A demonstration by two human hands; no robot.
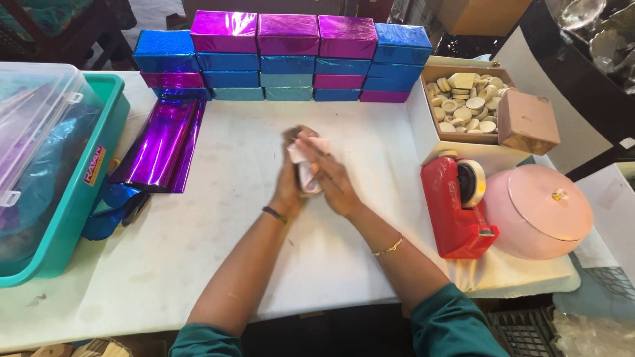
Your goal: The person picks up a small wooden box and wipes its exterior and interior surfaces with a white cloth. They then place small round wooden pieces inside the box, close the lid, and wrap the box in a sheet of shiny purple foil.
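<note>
We're noting both hands, left hand point(290, 188) & right hand point(331, 177), fingers clamping a pink paper-wrapped item point(306, 162) at frame ctr, above tabletop point(218, 231).

A white-covered table point(218, 264) bears foil-wrapped boxes point(284, 59), a teal bin point(79, 198) and a red tape dispenser point(456, 205).

A white-covered bench point(198, 264) fills the view; beyond it, a dark wooden chair point(59, 33) and grey floor point(155, 13).
</note>
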